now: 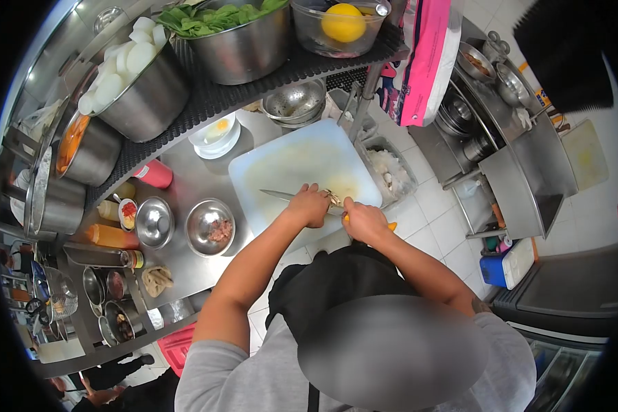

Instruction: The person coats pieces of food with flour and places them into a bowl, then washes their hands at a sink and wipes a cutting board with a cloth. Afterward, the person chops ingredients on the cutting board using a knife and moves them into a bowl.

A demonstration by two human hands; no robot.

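Note:
My right hand (365, 221) is wrapped round the yellow handle of a kitchen knife (275, 195). Its blade points left across a pale cutting board (268, 158), near the board's front edge. Across the middle of the blade lies my left hand (309, 204), fingers extended over it and covering part of the metal. Between the two hands, a small heap of brown and pale chopped pieces (334, 198) sits against the blade; its kind is too small to make out.
Left of the board stand a steel bowl of pinkish chopped food (220, 231) and another steel bowl (154, 221). White bowls (216, 143) are behind them. A shelf (268, 89) overhead carries pots of greens (233, 20) and white pieces (127, 65). A tub (391, 172) adjoins the board's right side.

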